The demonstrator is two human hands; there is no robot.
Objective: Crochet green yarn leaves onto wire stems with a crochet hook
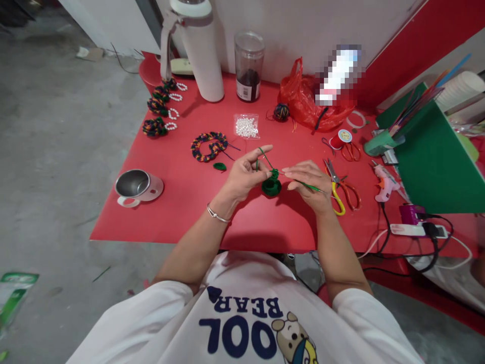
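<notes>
Over the red table, my left hand (246,174) pinches a small piece of green crochet (274,173) between thumb and fingers. A strand of green yarn (266,157) runs up over its raised index finger. My right hand (311,189) is closed around a crochet hook (308,186) with a green handle, its tip at the green piece. Just below the piece sits a green yarn ball (271,188), between the two hands. A small green crocheted leaf (220,166) lies left of my left hand, near a multicoloured crocheted ring (209,146).
Scissors (339,187), a pink glue gun (385,182) and a power strip (407,230) lie to the right. At the left stands a mug (138,186). Farther back are a bag of white beads (246,126), a white bottle (204,55), a jar (249,65) and a red plastic bag (303,101).
</notes>
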